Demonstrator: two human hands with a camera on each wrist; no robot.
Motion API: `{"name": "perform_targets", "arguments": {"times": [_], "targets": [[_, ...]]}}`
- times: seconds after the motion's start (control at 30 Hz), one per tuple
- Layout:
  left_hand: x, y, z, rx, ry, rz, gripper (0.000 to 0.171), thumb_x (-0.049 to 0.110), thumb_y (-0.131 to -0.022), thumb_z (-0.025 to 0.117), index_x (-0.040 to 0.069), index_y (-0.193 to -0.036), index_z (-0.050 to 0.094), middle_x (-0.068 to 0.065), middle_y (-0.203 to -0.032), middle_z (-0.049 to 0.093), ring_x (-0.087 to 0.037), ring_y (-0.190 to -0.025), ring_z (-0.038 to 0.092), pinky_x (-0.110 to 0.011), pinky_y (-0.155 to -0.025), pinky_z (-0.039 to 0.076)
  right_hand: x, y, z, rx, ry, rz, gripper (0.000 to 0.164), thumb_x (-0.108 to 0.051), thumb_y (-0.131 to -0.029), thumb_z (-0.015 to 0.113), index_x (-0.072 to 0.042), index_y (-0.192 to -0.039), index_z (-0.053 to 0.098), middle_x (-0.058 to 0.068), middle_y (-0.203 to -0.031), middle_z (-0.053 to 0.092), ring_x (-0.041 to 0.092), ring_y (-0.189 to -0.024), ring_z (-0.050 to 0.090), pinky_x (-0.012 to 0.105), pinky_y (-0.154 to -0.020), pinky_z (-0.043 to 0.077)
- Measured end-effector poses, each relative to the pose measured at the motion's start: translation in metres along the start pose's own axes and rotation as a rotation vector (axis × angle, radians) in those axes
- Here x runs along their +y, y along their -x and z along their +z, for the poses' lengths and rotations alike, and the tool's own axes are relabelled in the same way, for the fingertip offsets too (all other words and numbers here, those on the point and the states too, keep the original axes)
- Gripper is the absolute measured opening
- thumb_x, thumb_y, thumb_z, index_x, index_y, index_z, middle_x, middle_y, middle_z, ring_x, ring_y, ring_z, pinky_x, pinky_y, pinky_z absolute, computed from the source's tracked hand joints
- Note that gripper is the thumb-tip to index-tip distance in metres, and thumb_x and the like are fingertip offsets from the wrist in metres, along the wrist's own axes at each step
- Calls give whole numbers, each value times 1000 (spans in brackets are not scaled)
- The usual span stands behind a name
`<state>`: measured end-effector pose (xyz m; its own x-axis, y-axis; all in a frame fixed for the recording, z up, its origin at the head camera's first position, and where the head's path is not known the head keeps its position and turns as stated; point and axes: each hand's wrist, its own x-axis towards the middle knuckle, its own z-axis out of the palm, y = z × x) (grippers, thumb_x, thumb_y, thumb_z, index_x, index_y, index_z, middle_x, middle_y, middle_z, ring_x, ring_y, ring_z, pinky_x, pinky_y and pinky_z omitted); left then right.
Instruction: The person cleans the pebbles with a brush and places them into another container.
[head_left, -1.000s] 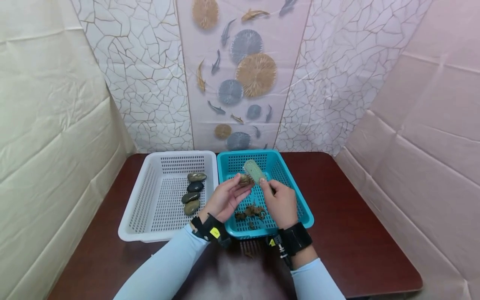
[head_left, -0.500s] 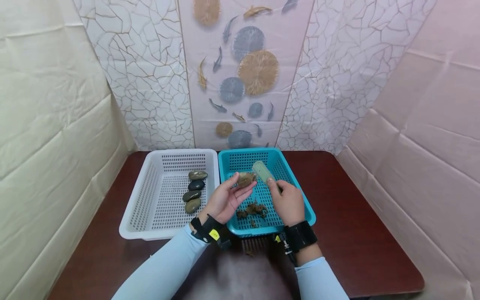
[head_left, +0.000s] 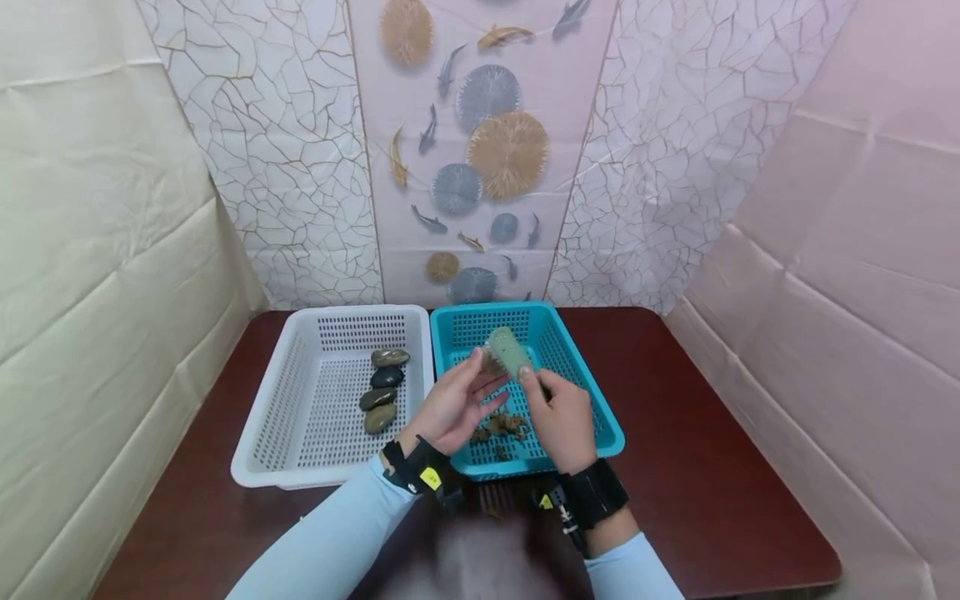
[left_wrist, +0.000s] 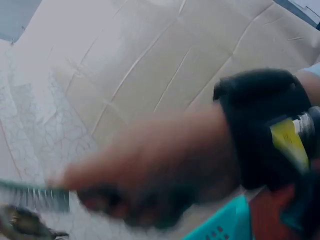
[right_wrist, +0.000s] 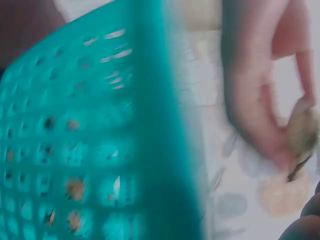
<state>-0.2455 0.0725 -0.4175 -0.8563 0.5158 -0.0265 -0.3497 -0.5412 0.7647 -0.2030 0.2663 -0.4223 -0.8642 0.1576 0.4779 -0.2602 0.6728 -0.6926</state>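
Note:
My left hand [head_left: 452,407] pinches a brownish-green stone [head_left: 488,363] between thumb and fingers, over the teal basket [head_left: 613,427]. In my right hand [head_left: 564,418] is the handle of a pale green brush [head_left: 510,353]. The brush head covers part of the stone in the head view. From the left wrist, the bristles [left_wrist: 37,197] point down just above the stone [left_wrist: 24,221]; whether they touch is unclear. Ragged brown clumps [head_left: 504,423] lie in the near part of the teal basket. The right wrist view shows the stone [right_wrist: 302,129] at the fingertips, blurred.
Left of the teal basket stands a white basket [head_left: 258,450] with a row of several smooth stones [head_left: 380,418]. Both baskets sit on a dark red table [head_left: 697,467]. Cloth-covered walls [head_left: 817,333] close in the sides and back.
The brush first drew back to the right, off the stone, then returned left over it. The left hand keeps its hold, and the stone appears more covered than half a second ago.

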Motion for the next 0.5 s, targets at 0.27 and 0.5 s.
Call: {"name": "perform_targets", "arguments": {"times": [0.27, 0.5], "targets": [[-1, 2, -1, 18, 84, -12, 49, 17, -121, 44, -2, -165, 39, -20, -154, 57, -31, -147, 54, -38, -122, 44, 1, 3, 1, 12, 2, 10, 52, -37, -116, 59, -16, -69, 49, 0, -58, 35, 17, -49, 31, 37, -49, 28], [7, 2, -3, 32, 150, -6, 55, 2, -117, 50, 0, -168, 32, -27, -159, 48, -31, -140, 62, -37, -119, 47, 9, 0, 0, 60, 70, 19, 53, -37, -116, 58, -16, -69, 47, -1, -58, 32, 14, -49, 26, 36, -50, 24]]}}
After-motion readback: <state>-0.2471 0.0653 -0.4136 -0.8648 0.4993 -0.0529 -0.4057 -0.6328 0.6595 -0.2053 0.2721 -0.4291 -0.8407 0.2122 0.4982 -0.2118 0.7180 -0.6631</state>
